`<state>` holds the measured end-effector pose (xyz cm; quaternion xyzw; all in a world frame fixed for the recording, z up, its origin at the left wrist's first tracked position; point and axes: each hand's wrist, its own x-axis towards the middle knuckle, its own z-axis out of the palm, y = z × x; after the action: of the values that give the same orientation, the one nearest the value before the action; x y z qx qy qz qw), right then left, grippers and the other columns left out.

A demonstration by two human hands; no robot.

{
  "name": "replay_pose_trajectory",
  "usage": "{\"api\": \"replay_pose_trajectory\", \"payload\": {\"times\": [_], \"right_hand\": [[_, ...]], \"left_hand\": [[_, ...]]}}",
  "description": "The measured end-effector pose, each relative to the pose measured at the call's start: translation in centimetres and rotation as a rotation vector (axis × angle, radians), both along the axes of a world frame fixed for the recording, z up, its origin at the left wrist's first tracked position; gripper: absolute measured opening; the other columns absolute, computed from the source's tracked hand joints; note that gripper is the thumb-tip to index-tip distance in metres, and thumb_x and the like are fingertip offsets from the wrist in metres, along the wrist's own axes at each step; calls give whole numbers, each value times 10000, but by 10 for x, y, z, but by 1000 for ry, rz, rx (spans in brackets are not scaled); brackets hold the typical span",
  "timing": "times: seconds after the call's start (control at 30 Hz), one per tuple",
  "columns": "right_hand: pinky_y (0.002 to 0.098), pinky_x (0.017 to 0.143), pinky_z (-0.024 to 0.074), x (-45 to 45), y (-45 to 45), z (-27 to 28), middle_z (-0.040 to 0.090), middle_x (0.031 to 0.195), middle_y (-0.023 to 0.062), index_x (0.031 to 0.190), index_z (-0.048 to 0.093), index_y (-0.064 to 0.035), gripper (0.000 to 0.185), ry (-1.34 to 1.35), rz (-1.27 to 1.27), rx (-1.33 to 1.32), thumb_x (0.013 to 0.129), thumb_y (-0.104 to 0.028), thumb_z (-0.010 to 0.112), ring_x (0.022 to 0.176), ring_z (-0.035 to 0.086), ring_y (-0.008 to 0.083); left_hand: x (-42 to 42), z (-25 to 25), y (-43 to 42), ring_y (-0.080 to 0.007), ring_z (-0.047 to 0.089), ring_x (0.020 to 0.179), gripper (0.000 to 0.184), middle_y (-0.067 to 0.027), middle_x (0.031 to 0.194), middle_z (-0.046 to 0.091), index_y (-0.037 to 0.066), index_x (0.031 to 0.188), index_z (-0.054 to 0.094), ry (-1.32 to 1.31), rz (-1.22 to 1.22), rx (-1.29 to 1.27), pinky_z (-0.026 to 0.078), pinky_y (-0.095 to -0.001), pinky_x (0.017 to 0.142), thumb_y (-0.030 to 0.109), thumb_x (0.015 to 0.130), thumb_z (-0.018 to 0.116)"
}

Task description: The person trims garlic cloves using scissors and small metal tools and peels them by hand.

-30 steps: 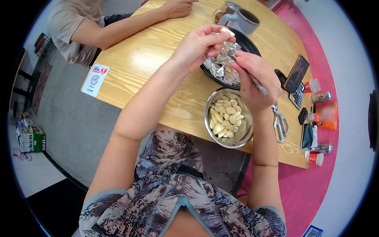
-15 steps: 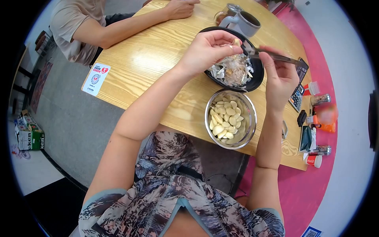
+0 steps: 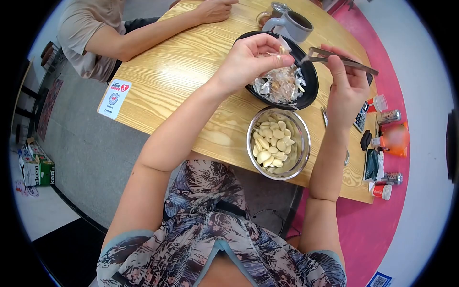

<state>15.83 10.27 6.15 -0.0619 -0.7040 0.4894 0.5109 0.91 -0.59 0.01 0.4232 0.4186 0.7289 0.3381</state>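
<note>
My left hand [image 3: 258,60] pinches a garlic clove [image 3: 284,49] with loose papery skin on it, above a black bowl [image 3: 310,79]. Thin whitish peelings [image 3: 282,86] lie in that bowl. In my right hand [image 3: 346,91] are metal tweezers [image 3: 342,62], held between thumb and fingers, their tips pointing left toward the clove with a small shred at them. Below the black bowl, nearer to me, stands a steel bowl [image 3: 305,155] with several peeled pale cloves [image 3: 273,143] in it.
A grey mug [image 3: 295,26] and a glass jar [image 3: 278,8] stand behind the black bowl. Another person's forearm [image 3: 158,36] rests on the wooden table [image 3: 167,71] at the upper left. A calculator [image 3: 360,118], a green packet [image 3: 371,165] and red-and-white cups [image 3: 380,103] line the right edge.
The tweezers have swung from pointing down into the bowl to lying nearly level, and my right hand has moved right. My left hand still holds a clove, now with skin hanging off it.
</note>
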Motion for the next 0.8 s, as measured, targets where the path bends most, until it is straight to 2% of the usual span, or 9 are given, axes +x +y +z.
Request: {"api": "replay_pose_trajectory", "payload": {"times": [0.07, 0.13, 0.23, 0.27, 0.33, 0.4, 0.53, 0.63, 0.8], "right_hand": [[222, 766, 513, 4, 32, -12, 695, 918, 89, 981, 666, 30, 138, -375, -40, 25, 849, -7, 683, 815, 652, 125], [219, 770, 512, 4, 21, -16, 689, 887, 76, 967, 669, 28, 133, -345, -150, 82, 838, 0, 689, 828, 650, 122], [225, 780, 507, -1, 2, -10, 696, 920, 84, 980, 667, 30, 138, -143, -30, -17, 843, 20, 677, 838, 644, 117], [228, 779, 506, -3, -3, -8, 698, 932, 87, 984, 667, 31, 141, -62, 39, -44, 844, 25, 673, 836, 643, 115], [226, 767, 505, -8, -1, -13, 701, 940, 84, 978, 662, 27, 141, -123, 102, -30, 839, 13, 686, 837, 649, 114], [228, 761, 503, -10, 11, -21, 700, 920, 75, 976, 662, 26, 147, -183, -148, 155, 836, -2, 696, 825, 652, 116], [230, 756, 506, -1, 13, -19, 697, 899, 70, 978, 663, 27, 153, -285, -135, 76, 838, -19, 703, 813, 655, 117], [230, 755, 509, 0, 8, -15, 695, 901, 75, 974, 662, 28, 153, -233, -144, 80, 833, -10, 706, 818, 657, 122], [238, 765, 511, -3, -8, -17, 692, 916, 90, 980, 661, 36, 167, -90, 39, 88, 820, 24, 708, 829, 654, 135]], "left_hand": [[0, -1, -1, 12, 559, 704, 188, 20, 883, 689, 74, 960, 616, -2, 23, 18, 381, -145, 553, 160, 841, 733], [-4, 0, 6, 7, 564, 719, 192, 22, 882, 682, 65, 964, 617, 7, 45, 52, 404, -150, 575, 149, 839, 735], [0, -6, 5, -28, 591, 799, 200, 4, 905, 643, 13, 987, 621, 210, 136, -9, 480, -180, 720, 89, 835, 728], [0, -7, 4, -28, 591, 799, 200, 4, 905, 643, 13, 987, 621, 212, 132, -12, 480, -180, 720, 89, 835, 728], [1, -6, 4, -51, 613, 829, 183, -12, 924, 653, 13, 988, 628, 232, 115, -31, 491, -187, 742, 82, 843, 716], [1, -9, 8, -52, 595, 805, 209, -12, 900, 654, 17, 969, 645, 180, 109, 9, 482, -196, 719, 125, 820, 744], [-2, -12, 10, -44, 568, 781, 227, -4, 870, 658, 16, 958, 668, 139, 118, 64, 470, -202, 697, 154, 803, 762], [0, -11, 10, -36, 556, 751, 215, 9, 847, 655, 16, 958, 677, 193, 148, 20, 467, -199, 680, 152, 809, 752], [5, -5, 2, 1, 539, 707, 230, 20, 849, 678, 2, 1030, 668, 271, 155, -41, 436, -158, 634, 104, 832, 727]]}}
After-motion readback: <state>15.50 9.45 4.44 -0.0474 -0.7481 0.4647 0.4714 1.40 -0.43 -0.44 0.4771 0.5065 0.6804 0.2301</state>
